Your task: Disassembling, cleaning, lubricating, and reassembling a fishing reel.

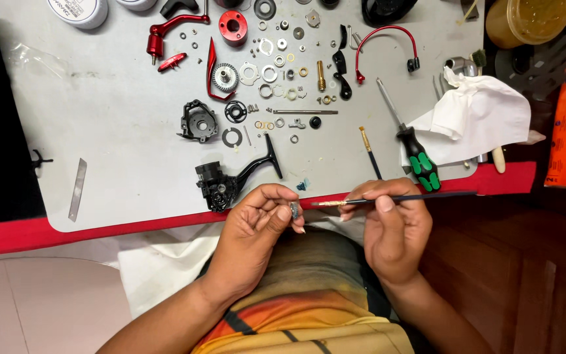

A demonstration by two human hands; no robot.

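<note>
White round tub [78, 11], table's far-left corner

Grey work mat [126, 131] with red edge is carrying disassembled reel parts: black reel body [221, 183], red handle [168, 29], washers, gears. Green-handled screwdriver [414, 147], white tissue [479, 118] and thin brush [370, 152] are lying at right.
</note>
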